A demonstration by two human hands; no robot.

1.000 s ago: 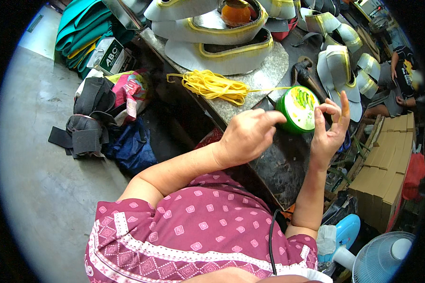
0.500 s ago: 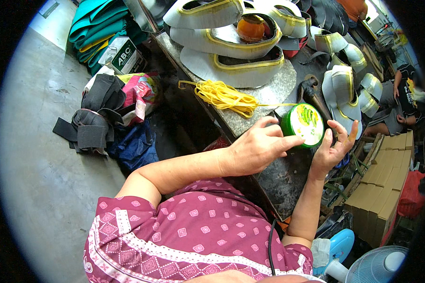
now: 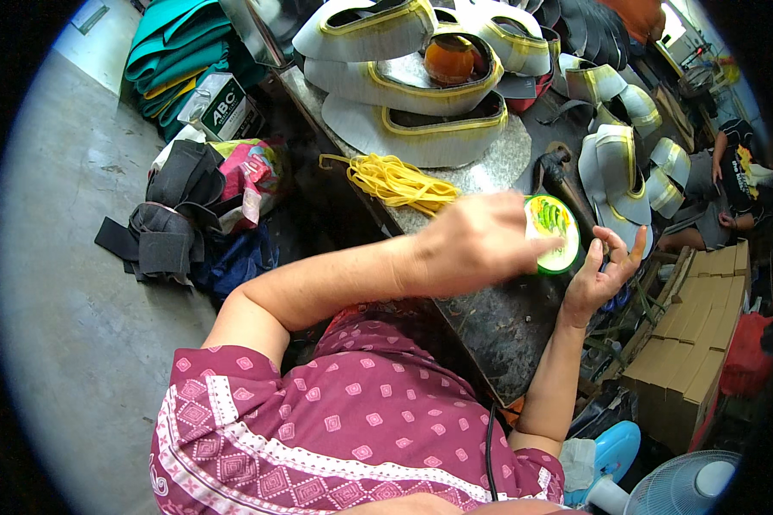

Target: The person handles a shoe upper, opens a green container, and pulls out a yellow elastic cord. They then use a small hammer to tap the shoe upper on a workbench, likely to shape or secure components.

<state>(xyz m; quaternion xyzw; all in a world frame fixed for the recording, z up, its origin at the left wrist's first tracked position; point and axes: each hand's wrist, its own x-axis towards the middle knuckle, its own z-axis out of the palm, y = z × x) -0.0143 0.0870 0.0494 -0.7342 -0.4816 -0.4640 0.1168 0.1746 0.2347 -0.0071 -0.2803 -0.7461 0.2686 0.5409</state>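
My left hand (image 3: 477,245) reaches across the dark worktable (image 3: 498,322), blurred by motion. Its fingertips are closed on the edge of a small round green tin (image 3: 554,230) with a pale, picture-printed lid. My right hand (image 3: 605,273) is just to the right of the tin, palm up and fingers spread. I cannot tell whether it touches the tin. A bundle of yellow rubber bands (image 3: 395,182) lies on the table just left of my left hand.
Grey shoe-upper pieces with yellow glued edges (image 3: 404,129) and an orange jar (image 3: 449,58) sit at the back of the table, with a dark hand tool (image 3: 558,172) beside them. More uppers (image 3: 618,159) lie to the right. Another person (image 3: 739,176) sits far right. Bags (image 3: 206,206), cardboard boxes (image 3: 696,343) and a fan (image 3: 687,485) stand around.
My left hand has moved right, over the tin's lid. My right hand, which was cupped around the tin, has opened its fingers and dropped slightly below and right of it.
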